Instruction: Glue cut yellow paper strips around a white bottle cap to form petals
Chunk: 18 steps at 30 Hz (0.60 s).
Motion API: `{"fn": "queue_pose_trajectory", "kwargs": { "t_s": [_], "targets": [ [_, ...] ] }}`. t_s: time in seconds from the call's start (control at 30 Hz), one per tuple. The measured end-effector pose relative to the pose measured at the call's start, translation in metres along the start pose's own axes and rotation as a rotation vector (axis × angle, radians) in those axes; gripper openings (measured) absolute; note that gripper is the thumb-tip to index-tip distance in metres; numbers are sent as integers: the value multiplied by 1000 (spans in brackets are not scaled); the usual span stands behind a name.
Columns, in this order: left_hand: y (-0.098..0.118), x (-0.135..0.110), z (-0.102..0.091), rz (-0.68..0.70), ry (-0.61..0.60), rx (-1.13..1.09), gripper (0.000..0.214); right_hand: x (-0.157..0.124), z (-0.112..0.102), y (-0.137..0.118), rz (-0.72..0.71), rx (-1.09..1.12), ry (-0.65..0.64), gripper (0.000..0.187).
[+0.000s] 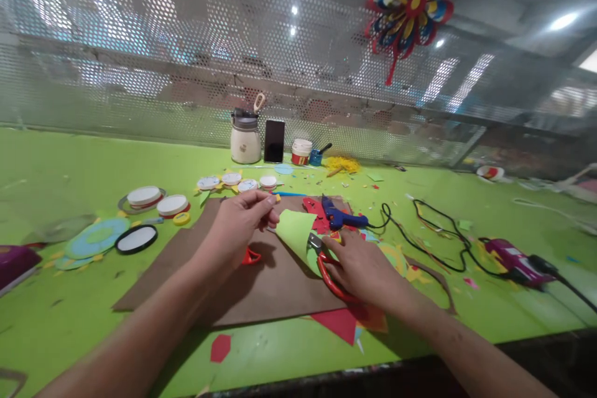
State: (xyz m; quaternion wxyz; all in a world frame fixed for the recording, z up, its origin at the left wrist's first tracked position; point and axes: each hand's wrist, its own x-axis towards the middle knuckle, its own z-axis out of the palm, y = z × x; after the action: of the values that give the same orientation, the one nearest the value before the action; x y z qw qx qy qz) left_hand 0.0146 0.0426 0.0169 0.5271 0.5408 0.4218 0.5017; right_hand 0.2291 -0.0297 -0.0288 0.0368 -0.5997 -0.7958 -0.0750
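Note:
My left hand (242,221) pinches the top corner of a light green paper sheet (296,233) and holds it up over a brown cardboard sheet (261,286). Red-handled scissors (326,267) are gripped in my right hand (361,267), their blades at the lower edge of the green paper. Beneath my left hand lies a small red piece (252,256) on the cardboard. Just beyond the paper, a blue glue gun (338,216) rests beside red paper cutouts (314,211).
A white jar (245,137), dark phone (274,141) and small pots (301,152) stand at the back by the perforated metal wall. Round lids and paper rings (140,217) lie left. Black cables (438,233) and a purple tool (513,258) lie right. A paper flower (413,3) hangs above.

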Motion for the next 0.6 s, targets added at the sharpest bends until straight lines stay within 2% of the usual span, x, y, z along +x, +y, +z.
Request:
{"fn": "queue_pose_trajectory", "kwargs": {
  "t_s": [0.1, 0.2, 0.27, 0.33, 0.43, 0.6],
  "targets": [
    [3, -7, 5, 14, -104, 57, 19, 4, -17, 3, 0, 197, 86, 29],
    [6, -14, 9, 75, -188, 124, 21, 18, -38, 2, 25, 648, 228, 21],
    [7, -19, 11, 101, -207, 157, 22, 28, -48, -2, 11, 939, 246, 17],
    [8, -22, 13, 105, -214, 182, 22, 36, -54, -8, -22, 1127, 233, 16],
    [10, -24, 15, 93, -239, 189, 21, 42, -54, -16, -57, 1203, 205, 15],
    [12, -25, 14, 37, -285, 164, 22, 43, -49, -19, -37, 1226, 194, 11]
  ]
}}
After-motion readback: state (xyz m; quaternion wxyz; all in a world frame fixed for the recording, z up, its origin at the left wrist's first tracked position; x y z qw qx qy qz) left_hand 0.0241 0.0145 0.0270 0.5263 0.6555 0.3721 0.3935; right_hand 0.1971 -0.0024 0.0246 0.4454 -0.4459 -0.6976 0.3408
